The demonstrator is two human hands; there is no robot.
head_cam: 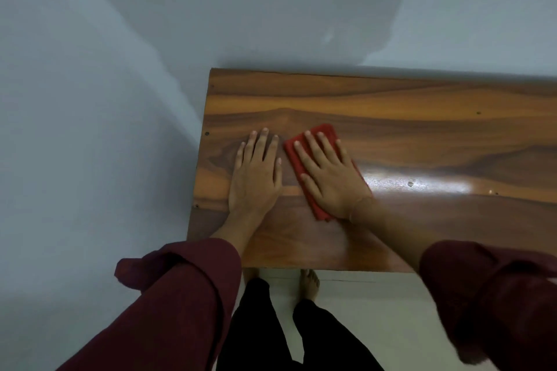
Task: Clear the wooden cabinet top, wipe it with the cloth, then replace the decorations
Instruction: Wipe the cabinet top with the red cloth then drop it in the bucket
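Wooden worktop (422, 129) runs off rightward from my right grip (330, 181), flat-fingered on the red cloth (327, 133); left grip (256, 181) rests flat, empty, just left.

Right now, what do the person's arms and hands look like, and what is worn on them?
The left sleeve and right sleeve are dark maroon fabric, loose, pushed up the forearms. The left hand and right hand are bare, with no visible gloves or rings.
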